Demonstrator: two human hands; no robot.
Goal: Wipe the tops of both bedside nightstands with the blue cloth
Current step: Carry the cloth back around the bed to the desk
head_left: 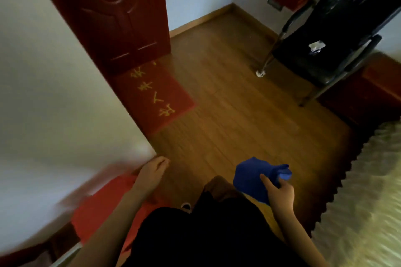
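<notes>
The blue cloth [256, 176] hangs bunched in my right hand [280, 194], low and right of centre above the wooden floor. My left hand [153, 171] is lower left, fingers loosely curled, holding nothing, just above a red-covered surface [102, 208]. A dark red wooden piece of furniture [366, 95], possibly a nightstand, stands at the right beside the bed; its top is partly hidden by a black chair.
A black chair [332, 50] with metal legs stands at upper right. A red doormat [156, 97] lies before the dark red door [112, 17]. The bed [368, 191] with a light cover and dark scalloped edge runs along the right. A white wall fills the left.
</notes>
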